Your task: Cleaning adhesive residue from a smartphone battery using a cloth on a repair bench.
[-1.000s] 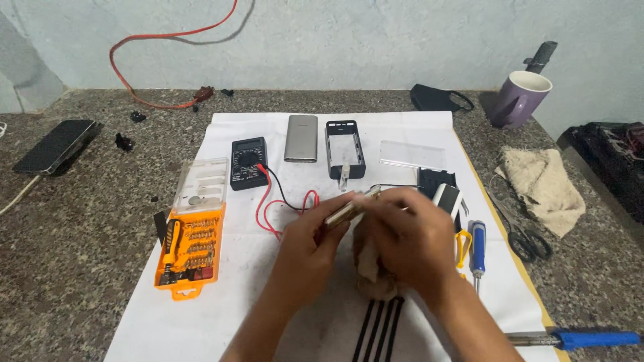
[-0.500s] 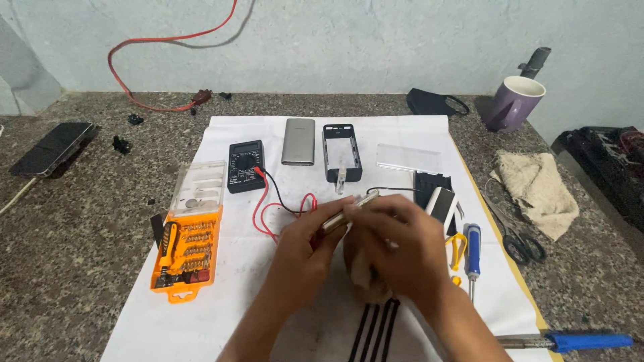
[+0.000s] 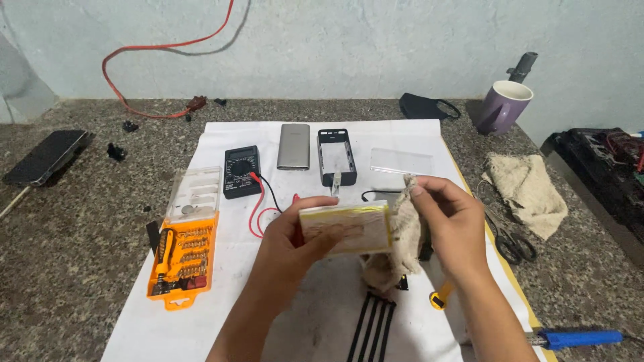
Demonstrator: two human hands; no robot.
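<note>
My left hand (image 3: 295, 245) holds a flat silver battery pack with yellow tape along its edges (image 3: 345, 228), turned face up above a white sheet (image 3: 221, 308). My right hand (image 3: 453, 224) grips a crumpled beige cloth (image 3: 402, 245) that hangs against the pack's right end. Both hands hover over the middle of the sheet. Behind them lie a black multimeter (image 3: 241, 171) with red and black leads (image 3: 265, 208), a silver metal case (image 3: 294, 146) and an empty black plastic frame (image 3: 336, 155).
An open orange screwdriver bit set (image 3: 182, 258) lies at left, a phone (image 3: 45, 156) farther left. At right are a second rag (image 3: 528, 191), scissors (image 3: 513, 240), a purple mug (image 3: 504, 106), a blue-handled tool (image 3: 580, 337). Black strips (image 3: 374, 328) lie near the sheet's front.
My hands have parted. The pack, earlier wrapped under both hands and the cloth, now shows flat in my left hand, and my right hand has drawn the cloth to the right.
</note>
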